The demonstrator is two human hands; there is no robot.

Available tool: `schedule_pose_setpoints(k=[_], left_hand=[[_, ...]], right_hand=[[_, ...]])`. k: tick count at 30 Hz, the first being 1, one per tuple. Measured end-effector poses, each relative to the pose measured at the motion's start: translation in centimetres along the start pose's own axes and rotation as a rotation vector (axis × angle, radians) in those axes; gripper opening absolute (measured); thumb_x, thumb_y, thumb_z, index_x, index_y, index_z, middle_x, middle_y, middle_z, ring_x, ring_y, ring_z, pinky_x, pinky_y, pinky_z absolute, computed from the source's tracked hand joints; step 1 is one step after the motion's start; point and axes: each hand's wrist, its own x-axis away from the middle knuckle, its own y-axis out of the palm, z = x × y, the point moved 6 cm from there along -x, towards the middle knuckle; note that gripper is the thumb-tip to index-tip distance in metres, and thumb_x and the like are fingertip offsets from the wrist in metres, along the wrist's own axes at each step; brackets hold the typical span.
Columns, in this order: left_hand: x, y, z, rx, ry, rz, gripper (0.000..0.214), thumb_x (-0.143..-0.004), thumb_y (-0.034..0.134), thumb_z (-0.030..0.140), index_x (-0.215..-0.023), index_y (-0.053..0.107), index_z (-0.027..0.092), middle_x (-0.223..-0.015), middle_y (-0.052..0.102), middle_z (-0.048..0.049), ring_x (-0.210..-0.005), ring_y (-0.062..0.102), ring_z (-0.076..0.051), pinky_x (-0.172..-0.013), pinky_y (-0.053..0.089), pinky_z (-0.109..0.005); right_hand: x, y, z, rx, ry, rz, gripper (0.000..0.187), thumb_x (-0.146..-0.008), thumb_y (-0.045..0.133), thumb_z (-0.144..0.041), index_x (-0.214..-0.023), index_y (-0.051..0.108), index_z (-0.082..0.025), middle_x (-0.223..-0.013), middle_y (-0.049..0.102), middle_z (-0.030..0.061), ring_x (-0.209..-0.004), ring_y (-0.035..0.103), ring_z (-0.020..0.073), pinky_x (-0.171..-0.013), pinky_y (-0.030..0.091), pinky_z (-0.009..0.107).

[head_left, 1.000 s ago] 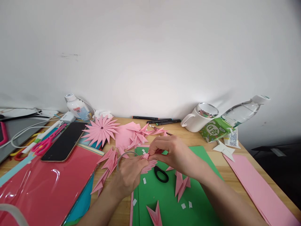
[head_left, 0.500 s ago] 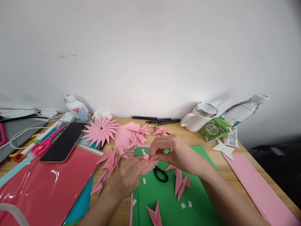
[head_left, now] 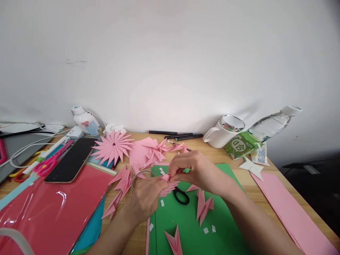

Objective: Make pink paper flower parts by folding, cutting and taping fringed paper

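The person holds a pink folded piece (head_left: 168,185) with both hands, just above the far edge of a green sheet (head_left: 186,219) that lies on the wooden counter (head_left: 233,157). The left hand (head_left: 145,200) comes from below, and its grip is closed on the near side of the piece. The right hand (head_left: 198,170) comes from the right, with its fingers (head_left: 174,169) pinched together on the top of the same piece. The two hands almost touch each other there.

A thin grey hoop (head_left: 138,174) curves just beside the left hand. The black handle of a pair of scissors (head_left: 181,196) lies on the green sheet, under the right hand. Two other pink folded shapes (head_left: 204,206) and some small white scraps (head_left: 208,230) also lie on this sheet.

To the left there is a row of pink points (head_left: 120,187), and behind it a finished pink paper flower (head_left: 113,146). Further left a phone (head_left: 70,159) rests on a red sheet (head_left: 45,209), near pink scissors (head_left: 51,161) and a small white bottle (head_left: 85,120).

By the wall lie dark pens (head_left: 180,135). To the right stand a white mug (head_left: 223,131) and a green packet (head_left: 240,145), with a water bottle (head_left: 271,124) behind them. A white paper star (head_left: 251,167) and long pink strips (head_left: 289,209) lie near the right edge.
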Motion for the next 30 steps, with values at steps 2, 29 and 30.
schedule_pose_setpoints(k=[2, 29, 30], left_hand=[[0.06, -0.03, -0.01, -0.011, 0.004, 0.008, 0.026, -0.088, 0.042, -0.001, -0.099, 0.057, 0.015, -0.082, 0.073, -0.0065, -0.077, 0.070, -0.014, -0.067, 0.054, -0.023], [0.46, 0.00, -0.74, -0.004, -0.067, 0.046, 0.015, -0.095, 0.041, 0.012, -0.095, 0.054, 0.018, -0.071, 0.068, -0.0013, -0.061, 0.064, -0.011, -0.054, 0.047, -0.020], [0.36, -0.01, -0.69, -0.009, -0.061, 0.040, 0.015, -0.094, 0.041, 0.011, -0.094, 0.054, 0.018, -0.070, 0.067, -0.0009, -0.059, 0.062, -0.011, -0.053, 0.046, -0.020]], right_hand=[[0.06, 0.04, -0.10, 0.040, -0.019, 0.004, 0.014, -0.081, 0.067, -0.009, -0.069, 0.065, -0.015, -0.070, 0.068, 0.0030, -0.062, 0.057, 0.0125, -0.058, 0.040, 0.024], [-0.13, 0.46, 0.56, -0.038, 0.184, 0.115, 0.015, -0.074, 0.072, -0.005, -0.066, 0.066, -0.015, -0.070, 0.067, 0.0018, -0.059, 0.058, 0.0113, -0.056, 0.044, 0.022], [-0.14, 0.46, 0.53, -0.029, 0.182, 0.116, 0.015, -0.074, 0.072, -0.004, -0.066, 0.065, -0.015, -0.070, 0.067, 0.0018, -0.059, 0.058, 0.0113, -0.057, 0.044, 0.023]])
